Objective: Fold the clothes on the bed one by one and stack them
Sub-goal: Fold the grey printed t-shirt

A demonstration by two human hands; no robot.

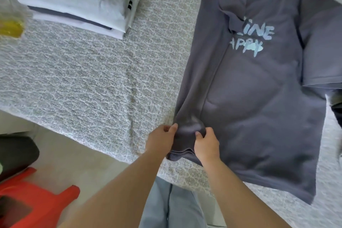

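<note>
While a stack of folded clothes (74, 0) already sits at the upper left of the frame, the grey T-shirt (259, 89) lies only partly folded across the right half, print side up, one side panel turned inward. Both hands work its lower left corner: the left hand (161, 140) pinches the bunched hem, and the right hand (206, 144) grips the same fabric just beside it. Judged from this, several garments are done; this shirt needs its remaining folds and transfer to the stack. Whether further garments wait cannot be told. The bed (83, 79) carries a pale patterned cover. A red plastic stool (37, 201) stands on the light floor at lower left.
</note>
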